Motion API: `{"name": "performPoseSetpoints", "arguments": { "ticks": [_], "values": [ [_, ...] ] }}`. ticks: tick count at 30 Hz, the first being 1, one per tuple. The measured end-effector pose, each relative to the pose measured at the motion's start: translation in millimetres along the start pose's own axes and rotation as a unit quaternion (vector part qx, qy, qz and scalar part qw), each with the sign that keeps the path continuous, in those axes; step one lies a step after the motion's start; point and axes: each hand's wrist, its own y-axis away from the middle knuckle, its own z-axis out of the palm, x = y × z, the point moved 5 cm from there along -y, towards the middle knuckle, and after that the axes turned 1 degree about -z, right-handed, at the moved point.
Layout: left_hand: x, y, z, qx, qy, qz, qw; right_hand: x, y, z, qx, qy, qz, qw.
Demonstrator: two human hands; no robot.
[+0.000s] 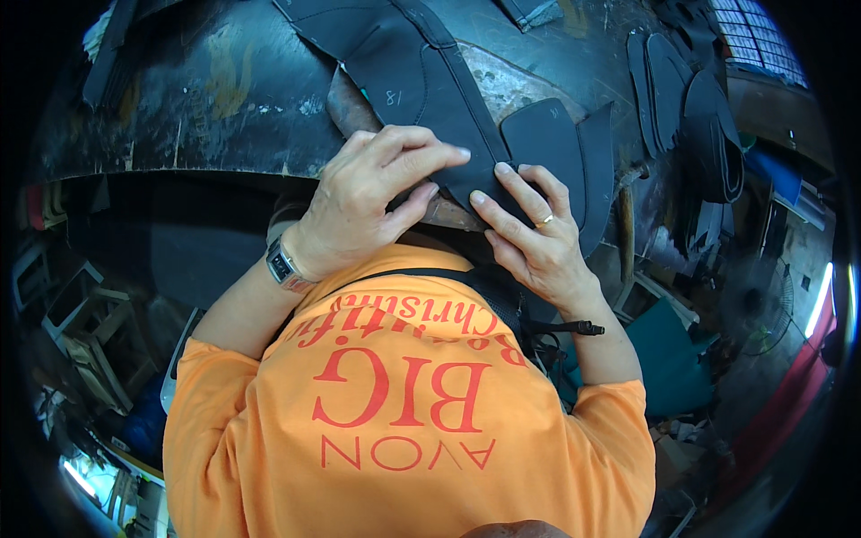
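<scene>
We press our left hand (372, 193) and right hand (529, 235), fingers spread flat and unclenched, onto the dark leather piece (430, 81) at the near edge of the worn workbench (179, 99), which looks thin, floppy and best held by its stitched edges.

1. The scene is lit evenly from above; the orange shirt (404, 421) is rendered bright and saturated.
2. The dark worktable (179, 99) is dimly shown, with dull sheen on its scratched surface.
3. A bright strip of glare is seen at the right edge, and 1 more at the lower left.
4. Deep shadow is cast beneath the table edge.
5. Straight lines are bent strongly toward the rim, and the corners are blacked out.
6. The centre is sharp; the periphery is smeared.
</scene>
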Motion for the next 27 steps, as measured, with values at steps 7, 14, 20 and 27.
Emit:
{"name": "performPoseSetpoints", "arguments": {
  "ticks": [7, 14, 20, 27],
  "values": [
    [18.4, 14.1, 1.8, -0.107, -0.119, 0.076, 0.984, 6.3, 3.5, -3.2, 0.041, -0.041, 0.012, 0.998],
    [30.9, 3.8, 2.1, -0.133, -0.184, 0.077, 0.971, 22.7, 10.5, -3.3, 0.168, -0.252, 0.126, 0.945],
    [38.5, -20.1, 19.7, -0.117, -0.207, 0.096, 0.967, 32.4, 18.0, 3.1, 0.180, -0.359, 0.159, 0.902],
    [41.6, -46.8, 20.5, -0.086, -0.085, 0.062, 0.991, 43.4, 18.1, -11.6, 0.225, -0.553, 0.193, 0.779]
  ]
}}
